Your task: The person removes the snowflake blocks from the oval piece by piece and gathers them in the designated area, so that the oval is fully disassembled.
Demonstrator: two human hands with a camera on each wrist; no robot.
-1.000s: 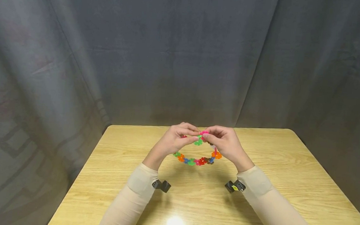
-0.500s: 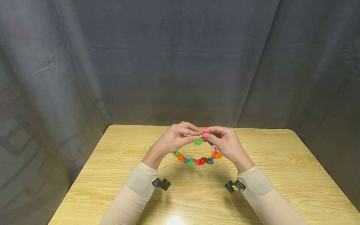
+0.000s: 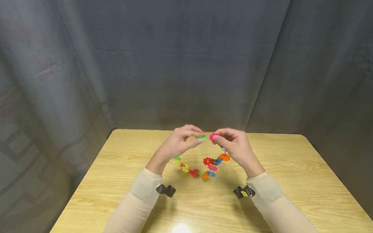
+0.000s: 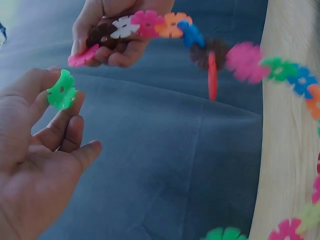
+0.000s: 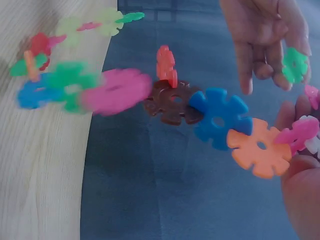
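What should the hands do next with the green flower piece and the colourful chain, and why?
Probably bring the green piece in the left hand back to the pink end piece that the right hand pinches, and slot them together. The two hang apart with a small gap, and the chain sags open between the hands instead of forming a ring.

Above the table point(image 3: 264, 208), the left hand point(image 3: 179, 143) and right hand point(image 3: 233, 145) face each other, slightly apart. A loose piece point(image 3: 200, 137) sits in the left fingertips. The chain point(image 3: 202, 168) hangs between the hands, one end in the right. A curtain point(image 3: 190, 59) hangs behind.
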